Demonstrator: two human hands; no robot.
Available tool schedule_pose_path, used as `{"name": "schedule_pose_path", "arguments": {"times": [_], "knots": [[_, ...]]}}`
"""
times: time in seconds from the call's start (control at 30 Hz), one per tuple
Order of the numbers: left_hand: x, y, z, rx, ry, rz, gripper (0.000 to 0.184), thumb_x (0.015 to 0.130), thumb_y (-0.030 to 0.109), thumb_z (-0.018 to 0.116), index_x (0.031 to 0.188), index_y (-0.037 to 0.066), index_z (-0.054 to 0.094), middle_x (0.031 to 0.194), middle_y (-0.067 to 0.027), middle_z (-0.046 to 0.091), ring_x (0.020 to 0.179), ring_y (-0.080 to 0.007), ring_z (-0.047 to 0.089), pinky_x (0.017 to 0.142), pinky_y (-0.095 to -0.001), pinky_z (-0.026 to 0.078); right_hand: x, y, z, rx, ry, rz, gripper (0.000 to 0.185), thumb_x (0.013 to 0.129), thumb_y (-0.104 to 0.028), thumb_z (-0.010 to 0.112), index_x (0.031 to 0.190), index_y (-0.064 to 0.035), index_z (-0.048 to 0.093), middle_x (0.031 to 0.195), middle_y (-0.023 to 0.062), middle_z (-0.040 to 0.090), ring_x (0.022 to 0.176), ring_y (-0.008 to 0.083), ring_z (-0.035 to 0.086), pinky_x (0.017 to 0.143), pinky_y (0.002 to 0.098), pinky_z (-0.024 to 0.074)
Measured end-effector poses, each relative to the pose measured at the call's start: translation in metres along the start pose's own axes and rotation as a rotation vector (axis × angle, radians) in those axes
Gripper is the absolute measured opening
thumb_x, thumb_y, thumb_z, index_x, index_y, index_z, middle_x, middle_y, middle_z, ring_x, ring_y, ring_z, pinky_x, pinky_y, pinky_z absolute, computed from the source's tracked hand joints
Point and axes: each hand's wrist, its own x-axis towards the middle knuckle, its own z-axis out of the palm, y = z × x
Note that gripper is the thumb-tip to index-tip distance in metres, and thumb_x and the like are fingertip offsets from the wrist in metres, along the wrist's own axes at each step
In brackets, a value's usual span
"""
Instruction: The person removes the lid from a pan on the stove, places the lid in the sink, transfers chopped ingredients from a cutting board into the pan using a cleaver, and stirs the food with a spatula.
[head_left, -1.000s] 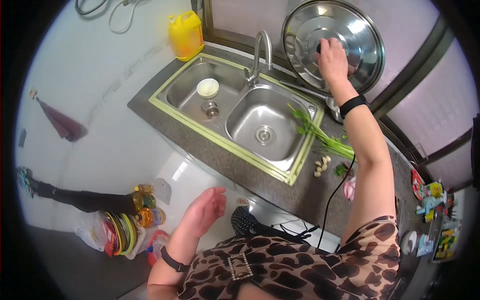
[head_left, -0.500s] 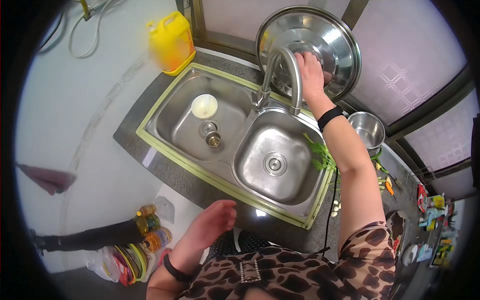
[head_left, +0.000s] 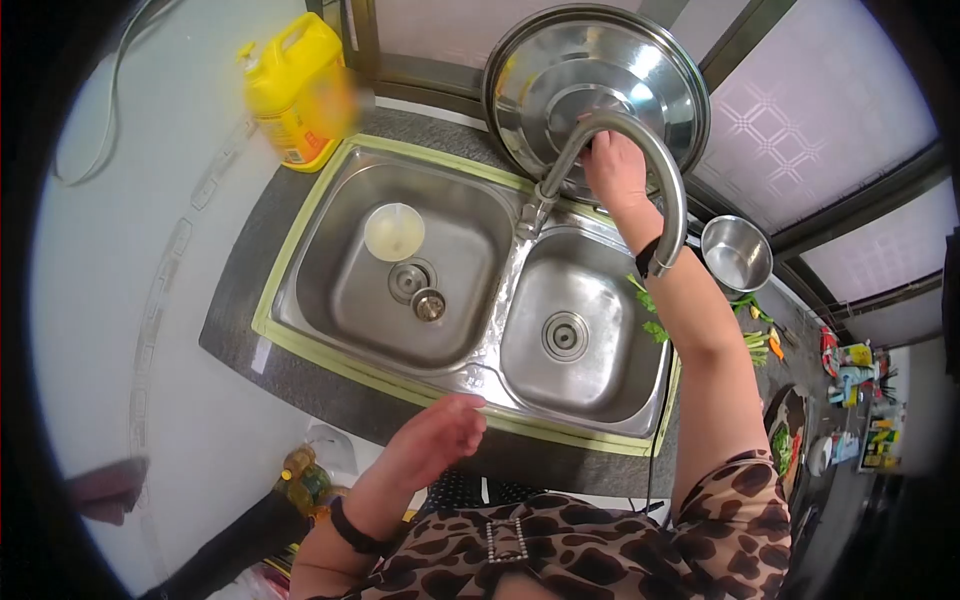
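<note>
My right hand point(head_left: 615, 170) reaches under the arch of the steel faucet point(head_left: 625, 125), its bent fingers at the faucet's neck and partly hidden by it. Whether they grip the neck or something behind it I cannot make out. Behind the faucet a large steel basin point(head_left: 520, 90) leans upright against the window. My left hand point(head_left: 435, 440) hovers over the counter's front edge, loosely bent with nothing in it. Below the faucet lies a double steel sink point(head_left: 480, 380). A pale bowl point(head_left: 394, 232) and a small metal drain strainer point(head_left: 429, 304) sit in its left compartment.
A yellow jug point(head_left: 295, 95) stands at the back left corner. Right of the sink are a steel pot point(head_left: 737, 252), green leaves point(head_left: 652, 328) and cut vegetables point(head_left: 770, 340). Oil bottles point(head_left: 303, 480) stand low at the left. A dark cable point(head_left: 655, 455) hangs over the counter edge.
The faucet's spout has swung to the right, over my right forearm. My right fingers have gone from lying stretched against the basin to being bent by the faucet's neck. The view has shifted slightly.
</note>
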Motion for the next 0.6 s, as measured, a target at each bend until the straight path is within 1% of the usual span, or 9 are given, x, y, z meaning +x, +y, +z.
{"name": "schedule_pose_path", "arguments": {"times": [0.07, 0.1, 0.13, 0.33, 0.43, 0.47, 0.53, 0.57, 0.6], "knots": [[0.002, 0.004, -0.007, -0.014, -0.019, -0.007, 0.031, 0.096, 0.026, 0.046, 0.118, 0.006, 0.053, 0.093, -0.0033, 0.059, 0.082, -0.0130, 0.053, 0.073, -0.0263, 0.044, 0.000, -0.001, -0.006, 0.019, -0.040, 0.032, 0.050, 0.069, -0.008, 0.068, 0.116, -0.0113, 0.052, 0.104, 0.0176, 0.057, 0.093, 0.0374, 0.056, 0.079, 0.0446, 0.0460], [0.003, 0.009, -0.012, -0.026, -0.036, -0.011, 0.031, 0.096, 0.026, 0.046, 0.118, 0.006, 0.053, 0.093, -0.0035, 0.059, 0.082, -0.0132, 0.053, 0.073, -0.0263, 0.043, 0.003, -0.007, -0.013, 0.048, -0.074, 0.057, 0.056, 0.069, -0.008, 0.068, 0.121, -0.0139, 0.050, 0.108, 0.0178, 0.056, 0.097, 0.0364, 0.056, 0.080, 0.0437, 0.0463], [0.004, 0.013, -0.014, -0.024, -0.041, -0.024, 0.031, 0.096, 0.026, 0.046, 0.118, 0.006, 0.053, 0.093, -0.0035, 0.059, 0.082, -0.0132, 0.053, 0.073, -0.0263, 0.043, 0.004, -0.009, -0.016, 0.039, -0.080, 0.066, 0.056, 0.069, -0.008, 0.068, 0.121, -0.0139, 0.050, 0.108, 0.0178, 0.056, 0.097, 0.0364, 0.056, 0.080, 0.0437, 0.0463], [0.011, 0.024, -0.010, 0.002, -0.044, -0.071, 0.030, 0.095, 0.025, 0.045, 0.116, 0.006, 0.053, 0.091, -0.0040, 0.056, 0.079, -0.0143, 0.049, 0.071, -0.0266, 0.039, -0.001, -0.013, -0.028, 0.019, -0.012, 0.041, 0.059, 0.070, -0.009, 0.069, 0.125, -0.0118, 0.048, 0.116, 0.0169, 0.053, 0.103, 0.0348, 0.054, 0.084, 0.0425, 0.0462], [0.018, 0.029, -0.013, 0.046, -0.108, -0.102, 0.030, 0.096, 0.031, 0.046, 0.114, 0.008, 0.055, 0.092, -0.0027, 0.056, 0.082, -0.0134, 0.048, 0.074, -0.0265, 0.040, -0.004, -0.018, -0.039, 0.061, -0.049, 0.067, 0.058, 0.070, -0.009, 0.069, 0.124, -0.0087, 0.048, 0.116, 0.0147, 0.053, 0.102, 0.0355, 0.053, 0.084, 0.0424, 0.0458], [0.020, 0.030, -0.013, 0.054, -0.100, -0.111, 0.030, 0.095, 0.031, 0.047, 0.113, 0.008, 0.055, 0.092, -0.0027, 0.056, 0.082, -0.0131, 0.048, 0.073, -0.0264, 0.040, -0.007, -0.021, -0.044, 0.076, -0.064, 0.099, 0.056, 0.070, -0.007, 0.069, 0.122, -0.0065, 0.049, 0.117, 0.0159, 0.053, 0.104, 0.0359, 0.053, 0.086, 0.0424, 0.0450], [0.025, 0.023, -0.005, 0.069, -0.096, -0.122, 0.030, 0.095, 0.031, 0.047, 0.113, 0.008, 0.055, 0.092, -0.0027, 0.056, 0.082, -0.0127, 0.048, 0.073, -0.0262, 0.040, -0.014, -0.016, -0.056, 0.099, -0.004, 0.027, 0.056, 0.070, -0.006, 0.068, 0.122, -0.0045, 0.048, 0.119, 0.0169, 0.052, 0.107, 0.0362, 0.051, 0.090, 0.0423, 0.0435], [0.026, 0.025, -0.005, 0.070, -0.083, -0.122, 0.030, 0.095, 0.031, 0.047, 0.113, 0.008, 0.055, 0.092, -0.0028, 0.056, 0.081, -0.0125, 0.049, 0.073, -0.0259, 0.040, -0.019, -0.016, -0.059, 0.146, -0.029, 0.040, 0.057, 0.071, -0.005, 0.068, 0.124, -0.0033, 0.047, 0.122, 0.0180, 0.051, 0.109, 0.0366, 0.050, 0.093, 0.0424, 0.0414], [0.027, 0.026, -0.003, 0.073, -0.070, -0.120, 0.030, 0.095, 0.031, 0.048, 0.112, 0.008, 0.056, 0.092, -0.0029, 0.056, 0.080, -0.0124, 0.049, 0.072, -0.0256, 0.040, -0.025, -0.016, -0.062, 0.146, -0.054, 0.061, 0.058, 0.071, -0.006, 0.068, 0.126, -0.0061, 0.048, 0.123, 0.0167, 0.052, 0.110, 0.0351, 0.051, 0.090, 0.0418, 0.0423]]}}
